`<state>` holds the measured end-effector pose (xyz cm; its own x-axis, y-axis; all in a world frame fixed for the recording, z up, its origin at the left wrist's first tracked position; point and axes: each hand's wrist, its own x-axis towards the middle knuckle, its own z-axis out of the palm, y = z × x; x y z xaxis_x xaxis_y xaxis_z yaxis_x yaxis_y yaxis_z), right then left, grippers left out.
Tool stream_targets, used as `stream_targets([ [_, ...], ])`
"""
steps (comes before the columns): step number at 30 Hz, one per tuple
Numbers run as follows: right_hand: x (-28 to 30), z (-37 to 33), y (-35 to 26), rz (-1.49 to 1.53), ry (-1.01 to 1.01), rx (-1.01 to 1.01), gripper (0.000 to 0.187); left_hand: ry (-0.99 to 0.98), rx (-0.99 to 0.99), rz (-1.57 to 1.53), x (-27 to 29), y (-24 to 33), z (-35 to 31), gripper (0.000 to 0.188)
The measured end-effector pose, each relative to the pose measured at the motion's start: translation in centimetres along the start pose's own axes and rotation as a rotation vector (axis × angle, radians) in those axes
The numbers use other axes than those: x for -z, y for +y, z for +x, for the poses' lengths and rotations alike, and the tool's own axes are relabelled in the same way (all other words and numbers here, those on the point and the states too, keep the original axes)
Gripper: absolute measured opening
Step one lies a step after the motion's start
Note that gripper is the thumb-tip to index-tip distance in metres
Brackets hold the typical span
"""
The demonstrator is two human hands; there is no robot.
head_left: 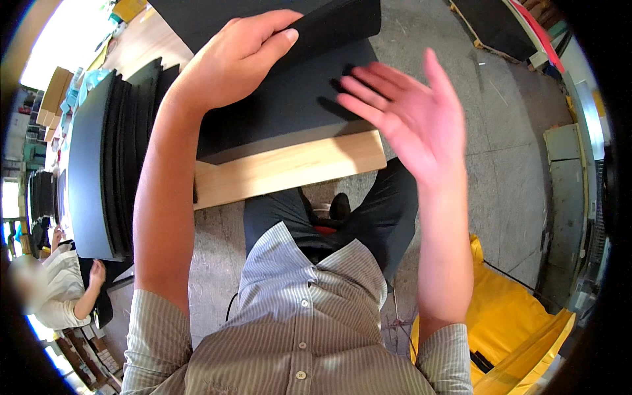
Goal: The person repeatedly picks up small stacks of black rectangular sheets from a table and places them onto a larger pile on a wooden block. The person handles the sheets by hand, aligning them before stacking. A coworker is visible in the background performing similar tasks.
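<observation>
My left hand (240,62) pinches the near edge of a black sheet (339,29), thumb on top. The sheet looks thin and flexible, and its near edge curls up off the surface below. Under it lies a flat black slab or stack of sheets (283,99), resting on a pale wooden board (296,168). Over the right end of that black surface, my right hand (415,122) is held palm up with fingers spread, holding nothing. A dark shadow falls beneath its fingertips.
Several black sheets (112,164) stand in a curved-looking stack to the left. A person in a white top (62,286) sits beyond it. A yellow fabric bag or cover (513,316) lies at lower right. A grey metal cabinet (565,191) stands at the right.
</observation>
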<state>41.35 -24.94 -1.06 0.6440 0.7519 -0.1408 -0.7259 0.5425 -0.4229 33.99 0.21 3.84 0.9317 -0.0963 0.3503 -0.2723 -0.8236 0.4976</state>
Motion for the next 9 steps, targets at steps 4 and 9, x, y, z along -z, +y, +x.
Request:
stream_targets([
  [4, 0.8, 4.6, 0.6, 0.111, -0.057, -0.049, 0.103, -0.005, 0.088, -0.032, -0.3, 1.0, 0.1, 0.034],
  [9, 2.1, 4.8, 2.0, 0.039, -0.195, 0.011, 0.077, -0.335, 0.2, -0.058, -1.2, 3.5, -0.4, 0.037],
])
